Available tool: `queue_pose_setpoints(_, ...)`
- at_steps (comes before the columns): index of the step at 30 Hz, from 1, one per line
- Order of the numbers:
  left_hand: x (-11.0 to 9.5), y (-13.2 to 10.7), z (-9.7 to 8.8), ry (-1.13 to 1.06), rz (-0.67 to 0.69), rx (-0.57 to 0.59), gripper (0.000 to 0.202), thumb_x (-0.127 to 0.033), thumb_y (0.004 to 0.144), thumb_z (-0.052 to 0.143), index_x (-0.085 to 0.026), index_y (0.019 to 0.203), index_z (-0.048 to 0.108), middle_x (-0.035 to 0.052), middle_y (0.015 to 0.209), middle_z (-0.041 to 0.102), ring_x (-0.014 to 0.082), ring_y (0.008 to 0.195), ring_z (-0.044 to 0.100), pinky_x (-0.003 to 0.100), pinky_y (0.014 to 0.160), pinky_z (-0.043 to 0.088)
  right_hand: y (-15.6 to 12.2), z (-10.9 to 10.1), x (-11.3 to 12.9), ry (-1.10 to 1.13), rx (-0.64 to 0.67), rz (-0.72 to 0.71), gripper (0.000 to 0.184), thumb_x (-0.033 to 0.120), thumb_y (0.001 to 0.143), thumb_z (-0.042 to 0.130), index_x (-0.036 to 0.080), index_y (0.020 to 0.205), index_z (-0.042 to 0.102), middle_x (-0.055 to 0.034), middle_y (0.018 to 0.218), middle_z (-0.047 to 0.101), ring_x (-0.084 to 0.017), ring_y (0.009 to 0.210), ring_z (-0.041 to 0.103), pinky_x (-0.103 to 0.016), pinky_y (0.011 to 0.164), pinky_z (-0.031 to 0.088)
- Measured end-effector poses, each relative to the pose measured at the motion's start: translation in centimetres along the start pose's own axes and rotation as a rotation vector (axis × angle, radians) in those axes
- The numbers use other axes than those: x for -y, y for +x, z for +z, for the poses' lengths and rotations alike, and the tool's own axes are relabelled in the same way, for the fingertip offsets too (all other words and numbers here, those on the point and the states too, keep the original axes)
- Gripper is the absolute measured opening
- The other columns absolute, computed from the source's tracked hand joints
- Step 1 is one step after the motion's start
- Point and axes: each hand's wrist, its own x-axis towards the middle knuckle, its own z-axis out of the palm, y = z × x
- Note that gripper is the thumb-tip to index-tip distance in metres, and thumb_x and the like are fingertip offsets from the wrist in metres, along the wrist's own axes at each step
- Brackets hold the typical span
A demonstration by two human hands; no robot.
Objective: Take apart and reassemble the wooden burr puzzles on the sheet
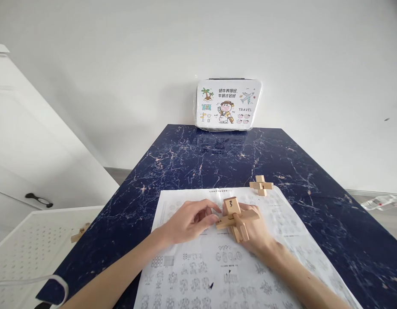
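A wooden burr puzzle [233,219], made of pale interlocked sticks, is held over the printed sheet [214,253]. One stick points up and bears a handwritten 3; marks also show on other stick ends. My right hand [256,229] is closed around the puzzle from behind and the right, its fingers partly hidden by the sticks. My left hand [192,219] has curled fingers, with the thumb and index finger at the puzzle's left stick end. A second, smaller wooden cross puzzle [261,185] lies at the sheet's top right edge.
A white cartoon-printed case [229,105] in clear wrap stands against the wall at the far edge of the dark blue marbled table [185,159]. At left, a white perforated surface [21,240] holds another wooden piece [79,233] and a white cable [34,280].
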Motion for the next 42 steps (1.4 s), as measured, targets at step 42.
queue_pose_setpoints(42,0.2,0.7,0.1,0.038,-0.058,-0.191,0.037,-0.045,0.112,0.043,-0.019,0.097,0.063,0.0001,0.076,0.063,0.0120,0.059,0.053,0.027,0.058,0.041,0.6,-0.8,1.6,0.412,0.216,0.117,0.045,0.062,0.108,0.044,0.022,0.092,0.055,0.0043,0.062,0.053,-0.014,0.055,0.044,-0.030,0.058,0.036)
